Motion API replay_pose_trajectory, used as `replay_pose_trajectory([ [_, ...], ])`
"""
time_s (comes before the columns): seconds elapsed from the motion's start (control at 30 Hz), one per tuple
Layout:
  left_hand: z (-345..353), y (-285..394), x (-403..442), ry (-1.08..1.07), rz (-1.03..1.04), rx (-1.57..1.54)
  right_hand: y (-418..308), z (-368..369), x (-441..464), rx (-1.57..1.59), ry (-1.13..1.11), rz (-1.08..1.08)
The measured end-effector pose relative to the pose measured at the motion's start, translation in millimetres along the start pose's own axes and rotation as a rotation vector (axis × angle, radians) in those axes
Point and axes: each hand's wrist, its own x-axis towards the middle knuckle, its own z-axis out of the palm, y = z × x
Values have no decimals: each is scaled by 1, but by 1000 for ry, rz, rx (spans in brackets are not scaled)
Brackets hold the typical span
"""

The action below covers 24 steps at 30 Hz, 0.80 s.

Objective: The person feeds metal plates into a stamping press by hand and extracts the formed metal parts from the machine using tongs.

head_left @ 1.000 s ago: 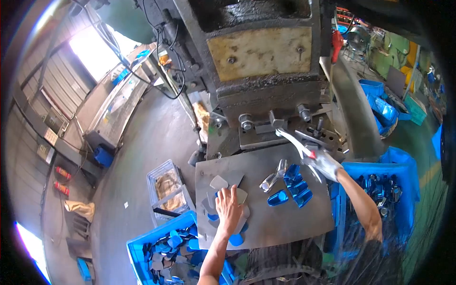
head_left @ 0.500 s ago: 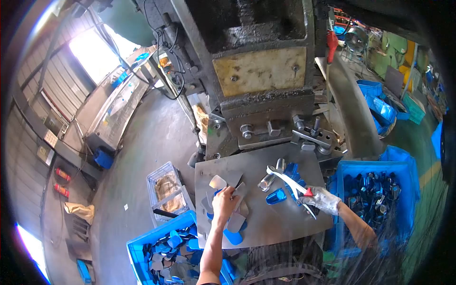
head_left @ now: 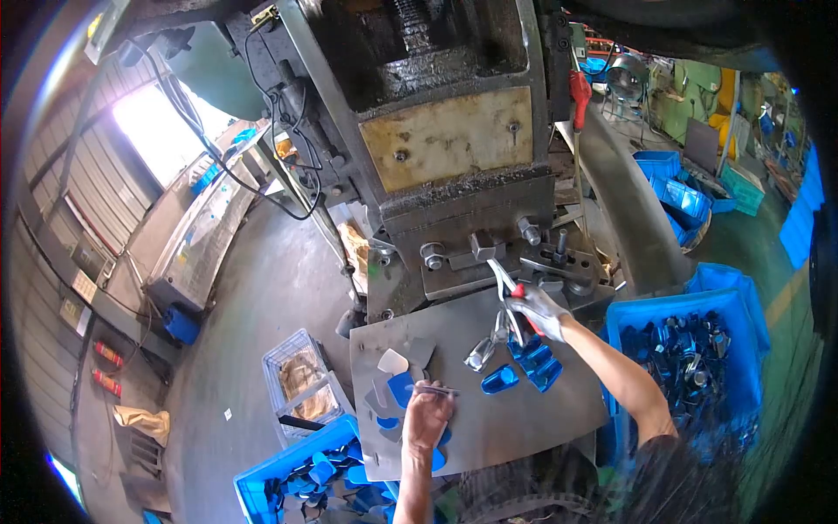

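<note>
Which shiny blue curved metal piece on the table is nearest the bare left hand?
The leftmost shiny blue curved metal piece; the other such pieces lie farther right, nearer the gloved right hand.

Surface (head_left: pixel 497 428): a flat grey metal sheet, its bare face scuffed.
Left side: loose flat pieces (head_left: pixel 393 361), grey and blue, partly overlapping.
Right side: shiny blue shells (head_left: pixel 543 371) clustered together, one lying apart, with silver shells (head_left: pixel 482 352) just beside.
</note>
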Motion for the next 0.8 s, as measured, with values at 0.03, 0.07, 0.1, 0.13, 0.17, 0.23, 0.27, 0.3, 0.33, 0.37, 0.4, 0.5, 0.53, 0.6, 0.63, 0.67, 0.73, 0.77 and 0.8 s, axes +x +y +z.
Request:
replay_pose_trajectory([
  [0.03,0,-2,2,-105,-56,-48,10,-1,23,-96,34,-50],
  [0.07,2,-5,4,-211,-112,-97,20,-1,44,-193,69,-101],
  [0.1,3,-7,4,-193,-127,-132,20,4,53,-135,68,-64],
  [0.13,3,-8,4,-172,-143,-167,21,8,60,-77,67,-25],
  [0.17,7,-10,3,-150,-158,-204,15,14,60,-128,93,-35],
  [0.23,15,-10,4,-23,-70,-134,8,14,47,-131,95,-37],
  [0.27,24,-10,6,43,-21,-104,6,13,41,-137,91,-35],
  [0.3,37,-10,7,29,-22,-127,4,9,31,-156,42,-106],
  [0.33,39,-10,9,23,-9,-115,5,3,12,38,-8,-27],
  [0.37,39,-10,10,20,4,-101,-7,3,-13,165,29,93],
  [0.4,37,-11,11,15,15,-85,-25,3,-44,-337,19,88],
  [0.5,27,-12,20,-8,24,-77,17,-36,-66,-832,73,20],
  [0.53,25,-13,23,-22,6,-53,12,-36,-85,-975,85,110],
  [0.6,21,-19,28,-96,27,-28,21,-43,-106,-1215,66,26],
  [0.63,22,-21,29,-105,39,-40,20,-41,-117,-1179,45,82],
  [0.67,23,-21,28,-111,54,-50,13,-32,-129,-1142,19,138],
  [0.73,25,-19,27,-136,-36,-47,10,-25,-143,-1154,-38,62],
  [0.77,27,-17,28,-148,-80,-46,12,-24,-146,-1197,-69,-4],
  [0.8,29,-15,28,-145,-167,-52,11,-22,-150,-1238,-100,-70],
])
